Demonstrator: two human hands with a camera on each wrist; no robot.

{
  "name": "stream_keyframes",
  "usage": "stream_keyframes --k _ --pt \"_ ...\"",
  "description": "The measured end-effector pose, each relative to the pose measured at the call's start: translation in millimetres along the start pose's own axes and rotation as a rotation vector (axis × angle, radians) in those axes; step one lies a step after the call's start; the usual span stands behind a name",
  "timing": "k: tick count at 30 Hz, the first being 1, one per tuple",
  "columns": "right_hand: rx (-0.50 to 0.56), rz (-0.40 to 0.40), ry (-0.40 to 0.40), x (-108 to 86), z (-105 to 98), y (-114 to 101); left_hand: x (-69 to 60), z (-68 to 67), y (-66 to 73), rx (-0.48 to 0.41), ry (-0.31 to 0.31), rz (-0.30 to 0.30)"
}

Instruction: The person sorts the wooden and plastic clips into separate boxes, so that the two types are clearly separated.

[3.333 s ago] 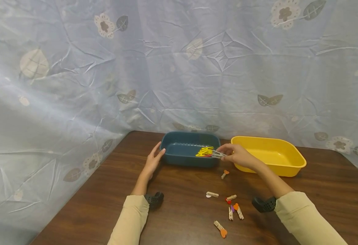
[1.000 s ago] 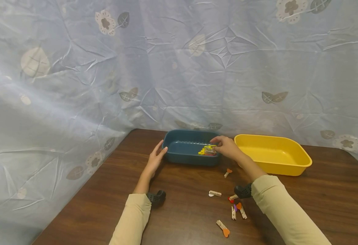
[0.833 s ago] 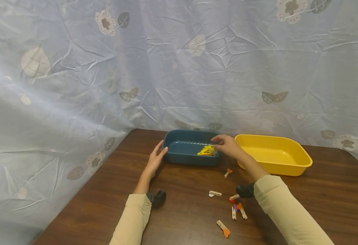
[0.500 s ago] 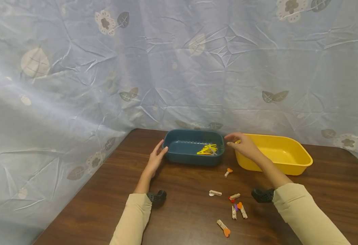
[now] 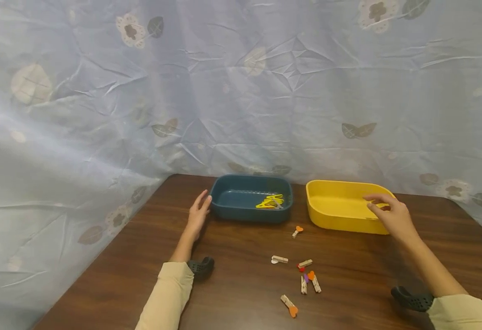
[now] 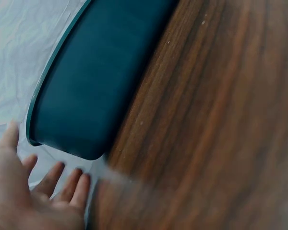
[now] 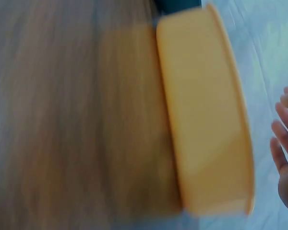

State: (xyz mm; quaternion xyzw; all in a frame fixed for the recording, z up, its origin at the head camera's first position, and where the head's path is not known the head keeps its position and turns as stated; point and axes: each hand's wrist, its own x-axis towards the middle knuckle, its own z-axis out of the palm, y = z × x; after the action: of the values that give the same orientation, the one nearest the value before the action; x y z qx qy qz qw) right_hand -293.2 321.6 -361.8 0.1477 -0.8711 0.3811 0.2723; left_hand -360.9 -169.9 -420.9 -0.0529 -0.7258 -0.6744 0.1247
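Hovering at the right end of a yellow rectangular tub with rounded corners (image 5: 340,223), the person's right hand (image 5: 394,216) has its thumb and fingers parted, a gap showing between them. In the right wrist view, pale cloth shows between these fingers and the yellow rim. The left hand (image 5: 198,217) is at the left end of a dark blue rectangular tub (image 5: 247,215), its fingers spread and fairly straight; whether the fingertips touch that tub cannot be told. Inside the blue tub, toward its right side, yellow plastic clips (image 5: 271,200) lie in a small heap with a grey clip (image 5: 277,205) against them.

Both tubs stand side by side near the back of a dark brown wood-grained desk (image 5: 232,293), slightly apart. In front of them lie small wooden clothespins with coloured tops: one with an orange heart (image 5: 296,234) closest to the tubs, one with a white top (image 5: 281,259), one with a red top (image 5: 305,263), one with a purple top (image 5: 304,287) right beside another orange-hearted clothespin (image 5: 316,284), and a last orange-hearted one (image 5: 287,303) closest to the viewer. Black straps (image 5: 201,267) circle both wrists below cream sleeves (image 5: 168,293). A creased, pale blue-grey cloth with flowers and leaves (image 5: 224,105) hangs behind.
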Motion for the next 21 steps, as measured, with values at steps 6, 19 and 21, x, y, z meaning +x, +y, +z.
stream_keyframes --k 6,19,21 --pt "-0.036 0.153 0.150 -22.6 -25.5 26.4 -4.4 2.1 10.2 -0.133 0.325 0.214" --pt "0.587 0.372 -0.065 -51.4 -29.6 68.0 -58.8 70.7 36.3 0.055 -0.200 0.431" --pt "0.573 0.372 -0.082 -49.6 -30.4 69.6 -62.0 83.0 34.5 0.163 -0.413 0.387"
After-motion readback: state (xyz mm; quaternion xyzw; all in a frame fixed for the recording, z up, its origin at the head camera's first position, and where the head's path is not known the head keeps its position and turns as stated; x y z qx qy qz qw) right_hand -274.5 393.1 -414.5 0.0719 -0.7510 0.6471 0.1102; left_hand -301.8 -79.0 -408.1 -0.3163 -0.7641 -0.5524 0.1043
